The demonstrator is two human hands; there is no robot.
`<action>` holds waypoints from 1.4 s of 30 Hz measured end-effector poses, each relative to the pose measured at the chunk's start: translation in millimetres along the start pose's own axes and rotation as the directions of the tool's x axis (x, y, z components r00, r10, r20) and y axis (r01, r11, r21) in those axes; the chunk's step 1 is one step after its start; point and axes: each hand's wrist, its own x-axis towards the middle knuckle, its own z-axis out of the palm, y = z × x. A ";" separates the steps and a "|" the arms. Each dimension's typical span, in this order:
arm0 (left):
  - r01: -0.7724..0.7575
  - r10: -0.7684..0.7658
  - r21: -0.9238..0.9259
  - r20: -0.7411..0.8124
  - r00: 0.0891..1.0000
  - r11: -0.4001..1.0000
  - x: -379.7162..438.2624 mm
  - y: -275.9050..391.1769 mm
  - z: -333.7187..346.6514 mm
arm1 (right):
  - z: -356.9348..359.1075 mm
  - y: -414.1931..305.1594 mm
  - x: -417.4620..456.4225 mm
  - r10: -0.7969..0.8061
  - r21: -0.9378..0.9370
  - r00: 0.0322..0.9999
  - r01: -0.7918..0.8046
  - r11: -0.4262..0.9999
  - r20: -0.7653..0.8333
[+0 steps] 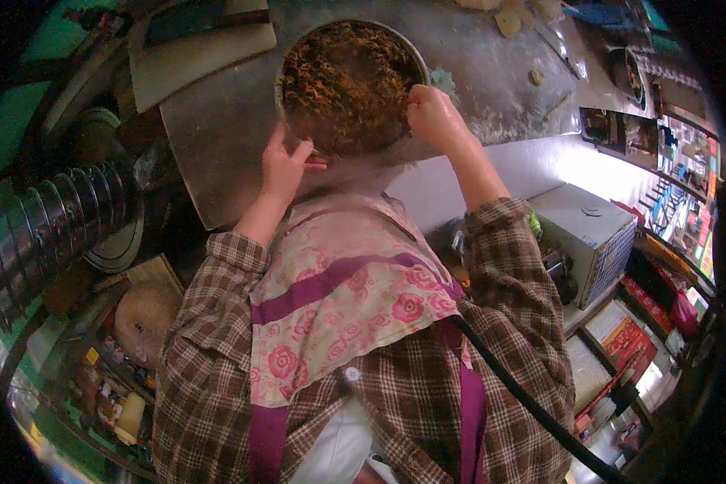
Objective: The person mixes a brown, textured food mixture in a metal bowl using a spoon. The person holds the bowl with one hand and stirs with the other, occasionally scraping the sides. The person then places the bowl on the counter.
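Note:
A round metal bowl point(425, 59) full of a brown, chopped, cooked-looking food mixture point(351, 85) stands on the metal worktop point(218, 163) before me. At the bowl's near left side my left hand point(283, 169) holds the rim, fingers spread along the outside and thumb near the edge. My right hand point(435, 118) is curled tightly at the right rim. Its fingertips are hidden, so any small thing inside the fist cannot be seen. A haze like steam blurs the bowl's near part. Pale greenish material point(443, 83) lies just beyond my right hand.
A pale board point(202, 66) lies at the worktop's upper left. Dough-like pieces point(508, 23) and white powder point(496, 112) are on the right part. A ribbed black hose or duct point(66, 212) stands left; a white box point(587, 221) sits right. A black cable point(520, 393) crosses my right side.

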 end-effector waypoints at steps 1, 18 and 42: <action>0.005 -0.005 0.008 -0.001 1.000 1.000 -0.6 2.7 1.1 | -1.7 -3.7 0.7 -0.039 0.032 0.999 0.039 0.999 0.006; -0.007 0.007 0.032 -0.004 1.000 0.999 -1.9 4.0 2.2 | -17.6 -4.8 -1.1 0.053 0.404 0.987 -0.111 0.908 0.152; 0.021 -0.021 -0.002 0.002 1.000 1.000 -0.3 6.9 1.3 | -19.4 -42.5 -59.5 -0.200 -0.064 0.944 0.189 0.980 -0.263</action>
